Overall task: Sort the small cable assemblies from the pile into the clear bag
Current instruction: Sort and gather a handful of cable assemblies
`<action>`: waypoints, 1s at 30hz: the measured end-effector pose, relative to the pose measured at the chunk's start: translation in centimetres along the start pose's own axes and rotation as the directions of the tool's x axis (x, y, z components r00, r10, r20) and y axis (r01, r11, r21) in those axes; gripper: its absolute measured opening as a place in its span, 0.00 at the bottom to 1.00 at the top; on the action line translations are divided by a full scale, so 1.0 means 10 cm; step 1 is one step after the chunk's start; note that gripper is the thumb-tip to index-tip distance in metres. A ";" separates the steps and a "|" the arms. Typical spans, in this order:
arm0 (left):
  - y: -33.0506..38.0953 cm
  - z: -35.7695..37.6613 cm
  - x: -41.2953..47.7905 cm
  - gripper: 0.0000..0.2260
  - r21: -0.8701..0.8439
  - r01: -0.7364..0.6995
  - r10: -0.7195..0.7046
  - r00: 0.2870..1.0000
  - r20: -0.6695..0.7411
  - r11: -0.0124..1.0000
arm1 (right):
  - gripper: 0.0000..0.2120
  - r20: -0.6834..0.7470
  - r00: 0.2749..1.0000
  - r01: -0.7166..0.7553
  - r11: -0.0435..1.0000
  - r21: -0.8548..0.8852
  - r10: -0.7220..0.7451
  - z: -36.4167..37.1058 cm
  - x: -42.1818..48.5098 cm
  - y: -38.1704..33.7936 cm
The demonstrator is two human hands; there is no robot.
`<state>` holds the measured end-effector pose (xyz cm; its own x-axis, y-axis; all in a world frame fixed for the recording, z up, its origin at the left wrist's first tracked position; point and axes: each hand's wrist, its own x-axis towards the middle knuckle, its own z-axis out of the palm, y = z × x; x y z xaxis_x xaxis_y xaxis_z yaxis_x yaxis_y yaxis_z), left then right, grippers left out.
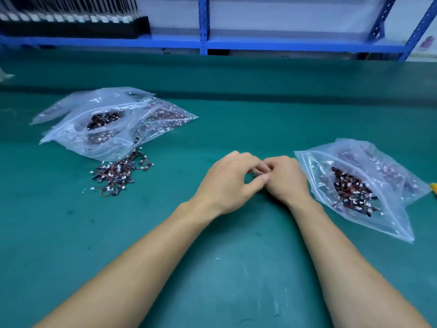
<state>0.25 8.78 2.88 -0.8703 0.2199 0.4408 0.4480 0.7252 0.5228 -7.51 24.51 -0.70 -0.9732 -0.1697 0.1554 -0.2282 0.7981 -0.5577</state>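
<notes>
Green matting (165, 256) covers the workbench, and the loose pile of cable assemblies (118, 175), red and black wires with small white connectors, lies on its left part. Just behind the pile and touching it sits a heap of clear zip bags (101, 147), partly filled with the same parts. Well behind the pile a blue shelving frame (203, 24) runs along the back, with a black tray of upright pieces (71, 27) on its left end. Right of the pile, both bare forearms reach in from the near edge and converge, so that the hands meet knuckle to knuckle. The left hand (227, 183) lies palm down with its fingers curled inward and its thumb tip against the right hand (286, 178), whose fingers are curled under too. Their fingertips tuck together in the gap between them, and whether either one pinches a cable assembly there cannot be told. Farther right of the pile, just past the right hand, lies the clear bag (390, 221), its mouth gaping over a dark heap of assemblies inside.
</notes>
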 end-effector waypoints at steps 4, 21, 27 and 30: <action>-0.61 -0.40 -0.32 0.25 0.406 0.390 -0.390 0.917 -0.087 0.826 | 0.17 -0.122 0.992 0.010 0.996 -0.085 -0.021 0.04 0.00 -0.04; -0.56 -0.24 -0.55 0.40 0.258 0.057 -0.169 0.885 0.435 0.964 | 0.17 -0.095 0.995 -0.003 1.000 -0.028 0.000 0.06 0.01 -0.03; -0.70 -0.43 -0.52 0.29 -0.065 0.083 -0.065 0.968 0.242 0.994 | 0.17 -0.094 0.995 0.023 1.000 0.001 -0.023 0.05 0.00 -0.06; -0.84 -0.48 -0.49 0.27 0.110 0.134 -0.159 0.952 0.262 0.985 | 0.14 -0.128 0.985 0.127 0.990 0.055 -0.119 0.07 -0.04 -0.14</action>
<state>1.75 -1.56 -0.21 -0.9531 0.2655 0.1452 0.3023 0.8154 0.4937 -6.79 23.06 -0.52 -0.9273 -0.1878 0.3237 -0.3508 0.7374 -0.5772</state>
